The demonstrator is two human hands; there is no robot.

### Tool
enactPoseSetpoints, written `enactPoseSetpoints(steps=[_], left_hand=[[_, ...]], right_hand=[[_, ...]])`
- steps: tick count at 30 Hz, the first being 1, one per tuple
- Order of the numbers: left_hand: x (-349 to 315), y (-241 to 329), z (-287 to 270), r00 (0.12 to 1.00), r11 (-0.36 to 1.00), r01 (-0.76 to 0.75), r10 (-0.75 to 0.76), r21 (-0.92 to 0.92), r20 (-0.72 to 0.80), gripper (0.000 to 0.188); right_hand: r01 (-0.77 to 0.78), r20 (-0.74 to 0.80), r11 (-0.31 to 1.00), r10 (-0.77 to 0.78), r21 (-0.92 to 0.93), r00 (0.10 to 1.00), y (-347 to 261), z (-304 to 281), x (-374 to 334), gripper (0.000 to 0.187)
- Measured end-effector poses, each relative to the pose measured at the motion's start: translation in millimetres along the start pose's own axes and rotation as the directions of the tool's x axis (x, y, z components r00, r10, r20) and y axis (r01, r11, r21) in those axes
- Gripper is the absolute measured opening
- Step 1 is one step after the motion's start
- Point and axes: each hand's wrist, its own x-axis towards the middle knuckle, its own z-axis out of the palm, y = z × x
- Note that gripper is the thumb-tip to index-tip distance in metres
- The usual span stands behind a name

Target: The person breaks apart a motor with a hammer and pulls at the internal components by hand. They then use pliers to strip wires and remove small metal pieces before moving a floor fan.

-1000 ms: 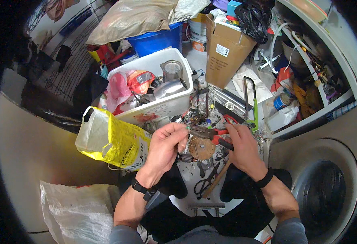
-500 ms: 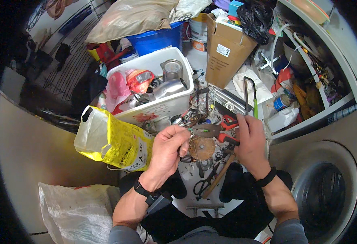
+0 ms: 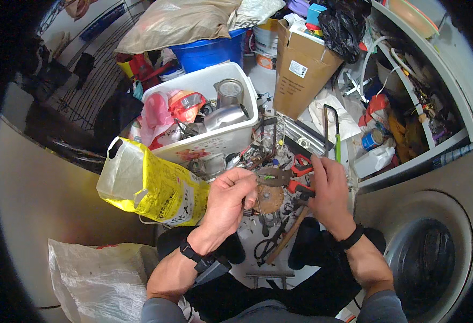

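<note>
1. A washing machine [image 3: 419,258] fills the lower right of the frame, its edge bounding the work spot.
2. A white tub [image 3: 220,141] and a yellow bag [image 3: 174,185] crowd the left of centre.
3. The tool-strewn floor [image 3: 251,231] narrows to a strip between the knees, lower centre.
4. The right hand [image 3: 333,191] holds pliers [image 3: 282,176] at centre, fingers around handles spread apart.
5. The left hand [image 3: 228,199] pinches thumb to finger beside the pliers' tips; what it grips cannot be told.
</note>
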Motion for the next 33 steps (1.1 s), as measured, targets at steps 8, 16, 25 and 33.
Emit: enactPoseSetpoints(steps=[8,16,25,33], left_hand=[[-6.6,1.4,3.8,0.999,0.998,-0.042,0.041,0.051,0.027,0.004],[-6.3,-0.2,3.5,0.996,0.991,-0.093,0.092,0.097,0.012,0.006],[-1.6,-8.3,-20.8,0.994,0.984,-0.059,0.044,0.17,0.096,0.007],[6.2,-10.2,-12.9,0.991,0.998,-0.046,0.051,-0.038,0.124,0.016]], right_hand=[[-0.009,-0.015,1.0,0.009,-0.029,1.0,0.7,-1.5,1.2,0.058],[-0.029,0.05,1.0,0.029,0.006,0.998,0.5,2.9,-0.6,0.046],[-0.723,0.529,0.6,0.512,0.343,0.677,20.6,-25.9,14.9,0.019],[-0.626,0.657,0.7,0.296,0.345,0.693,35.9,-2.2,-16.4,0.028]])
